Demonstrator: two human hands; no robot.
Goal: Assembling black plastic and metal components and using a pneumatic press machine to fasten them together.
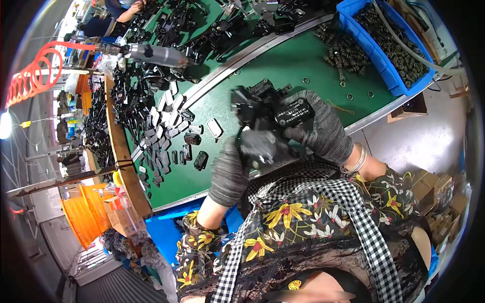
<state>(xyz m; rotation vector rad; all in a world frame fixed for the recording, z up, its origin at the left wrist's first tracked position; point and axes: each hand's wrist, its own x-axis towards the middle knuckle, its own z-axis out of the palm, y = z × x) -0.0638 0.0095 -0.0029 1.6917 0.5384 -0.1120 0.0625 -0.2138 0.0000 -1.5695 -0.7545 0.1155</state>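
Right hand (316, 129) fingers (295, 134) are clamped over the top of a black assembly (262, 103), left hand (237, 169) fingers curled tight on its grey lower part (260, 146), so the long axis runs roughly top to bottom between both hands, held just above the near edge of the green bench (293, 65); small black parts (172, 131) lie off left

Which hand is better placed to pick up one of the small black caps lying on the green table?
Left, probably: the left hand is closer to the small black caps, while the right hand grips the black assembly farther right.
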